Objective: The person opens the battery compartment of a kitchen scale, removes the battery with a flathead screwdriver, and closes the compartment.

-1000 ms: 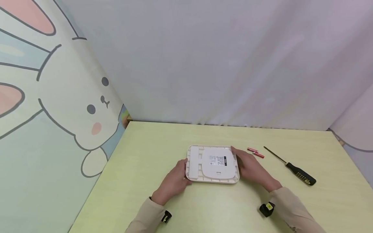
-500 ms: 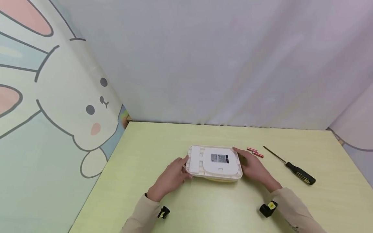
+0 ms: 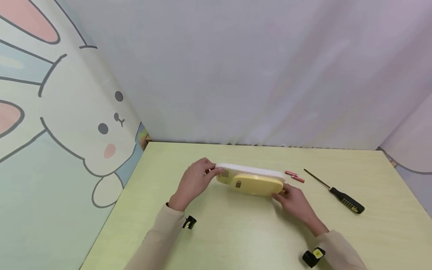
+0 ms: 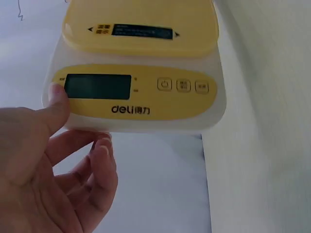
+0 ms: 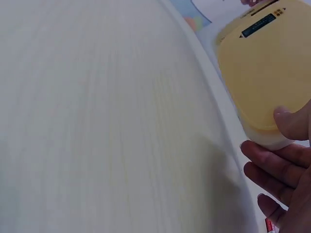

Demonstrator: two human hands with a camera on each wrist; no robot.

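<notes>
A yellow and white kitchen scale (image 3: 256, 184) is held tilted above the table, its yellow top turned toward me. At its left end my left hand (image 3: 195, 182) pinches the edge, thumb on the front beside the display. My right hand (image 3: 295, 202) grips the other end, with the thumb on the yellow platform (image 5: 267, 73) and fingers behind. In the left wrist view the display (image 4: 98, 86) is dark, with several buttons and a "deli" logo beside it. The scale's underside is hidden.
Two red batteries (image 3: 294, 176) lie right of the scale. Farther right is a screwdriver (image 3: 347, 200) with a black handle. A pale curtain (image 3: 253, 75) hangs behind the table (image 3: 236, 240), and a rabbit-printed panel (image 3: 77, 112) stands at the left.
The scale has been lifted and turned over: its white underside with the label faced up before, and the yellow top faces me now. Both hands have kept hold of its ends.
</notes>
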